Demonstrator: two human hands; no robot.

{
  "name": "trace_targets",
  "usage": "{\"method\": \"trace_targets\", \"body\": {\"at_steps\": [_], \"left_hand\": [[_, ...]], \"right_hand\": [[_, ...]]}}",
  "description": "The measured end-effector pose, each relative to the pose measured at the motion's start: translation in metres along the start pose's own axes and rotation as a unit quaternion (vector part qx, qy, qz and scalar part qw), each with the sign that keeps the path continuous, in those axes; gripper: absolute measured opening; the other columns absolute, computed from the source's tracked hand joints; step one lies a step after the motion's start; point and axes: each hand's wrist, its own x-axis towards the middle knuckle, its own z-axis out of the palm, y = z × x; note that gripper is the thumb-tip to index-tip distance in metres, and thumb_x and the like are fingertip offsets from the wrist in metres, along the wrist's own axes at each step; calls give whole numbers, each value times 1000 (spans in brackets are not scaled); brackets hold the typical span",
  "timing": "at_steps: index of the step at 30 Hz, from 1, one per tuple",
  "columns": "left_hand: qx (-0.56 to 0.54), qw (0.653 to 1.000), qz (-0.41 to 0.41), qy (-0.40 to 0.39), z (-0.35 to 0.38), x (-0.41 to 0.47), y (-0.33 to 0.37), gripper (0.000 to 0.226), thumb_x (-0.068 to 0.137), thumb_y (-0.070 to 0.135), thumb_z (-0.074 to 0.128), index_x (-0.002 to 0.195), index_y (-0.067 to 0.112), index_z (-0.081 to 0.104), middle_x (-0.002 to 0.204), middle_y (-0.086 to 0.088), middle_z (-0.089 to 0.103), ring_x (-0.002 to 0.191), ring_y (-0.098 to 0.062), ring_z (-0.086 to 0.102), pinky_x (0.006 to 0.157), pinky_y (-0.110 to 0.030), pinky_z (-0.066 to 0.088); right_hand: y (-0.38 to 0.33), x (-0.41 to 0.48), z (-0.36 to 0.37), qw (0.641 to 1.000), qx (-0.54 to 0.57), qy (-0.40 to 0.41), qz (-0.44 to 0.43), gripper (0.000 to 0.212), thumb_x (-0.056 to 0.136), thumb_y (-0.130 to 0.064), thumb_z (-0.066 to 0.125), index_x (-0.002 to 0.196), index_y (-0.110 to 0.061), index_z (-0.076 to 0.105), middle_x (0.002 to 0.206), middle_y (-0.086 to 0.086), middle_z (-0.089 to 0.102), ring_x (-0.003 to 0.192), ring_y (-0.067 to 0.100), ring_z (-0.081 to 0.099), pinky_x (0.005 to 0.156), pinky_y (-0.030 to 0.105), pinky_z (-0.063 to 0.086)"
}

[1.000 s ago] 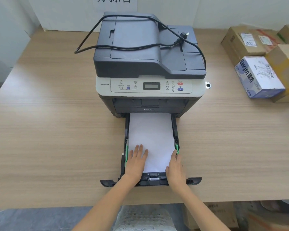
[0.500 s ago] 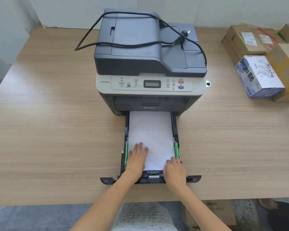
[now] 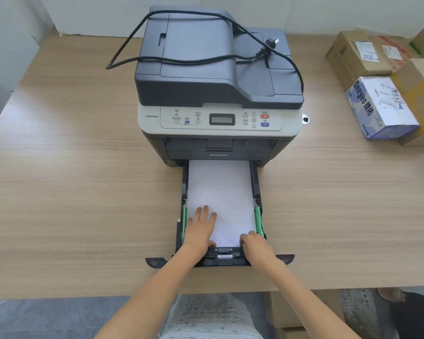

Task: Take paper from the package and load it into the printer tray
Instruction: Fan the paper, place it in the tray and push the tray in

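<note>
left hand (image 3: 199,229) is pressing flat on the paper (image 3: 220,192); right hand's (image 3: 256,244) curled grip is squaring its corner, risking a buckled sheet jamming the tray (image 3: 253,182).

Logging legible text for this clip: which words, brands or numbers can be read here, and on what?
"lenovo": printer front, above the pulled-out tray.
"M7615DNA": left end of the control panel.
"Deeyeo": side of the blue and white box.
Button captions, the box's other print, and the cardboard boxes' shipping labels: too small or blurred.
</note>
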Motion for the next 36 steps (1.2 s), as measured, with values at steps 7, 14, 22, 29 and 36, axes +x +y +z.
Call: {"method": "trace_targets", "body": {"at_steps": [7, 14, 22, 29, 36], "left_hand": [[-40, 999, 9, 11, 3, -6, -6, 74, 88, 33, 60, 146, 13, 19, 159, -13, 2, 147, -29, 0, 119, -44, 18], [-118, 965, -43, 232, 4, -30, -32, 47, 79, 3, 67, 124, 11, 57, 136, -16, 52, 129, -33, 48, 108, -46, 41], [-431, 879, -139, 149, 7, -47, -46, 44, 94, 6, 45, 137, 12, 42, 131, -10, 53, 111, -23, 53, 93, -26, 41], [-477, 853, -172, 126, 2, -45, -49, 49, 94, 22, 53, 140, 11, 40, 140, -8, 48, 126, -25, 48, 105, -35, 41], [-427, 886, -163, 80, 11, -48, -43, 82, 78, 0, 64, 146, 18, 20, 138, -10, 37, 119, -28, 49, 99, -37, 44]], "right_hand": [[2, 1, -1, 998, 51, 20, -15, 28, 91, 2, 35, 109, -5, 54, 110, 13, 55, 89, 25, 47, 68, 33, 40], [19, -14, -13, 949, 148, 264, 94, 26, 88, -1, 52, 112, -6, 60, 102, 11, 60, 80, 25, 56, 55, 29, 39], [33, -14, -11, 948, 254, 139, 129, 42, 91, 2, 45, 132, -8, 50, 113, 15, 66, 92, 27, 63, 74, 30, 48], [32, -14, -11, 956, 233, 144, 101, 40, 95, 0, 38, 132, -5, 50, 114, 14, 68, 99, 28, 63, 83, 34, 50], [30, -19, -14, 952, 259, 124, 103, 43, 91, -12, 56, 132, -9, 47, 113, 8, 65, 100, 24, 61, 80, 30, 48]]}}
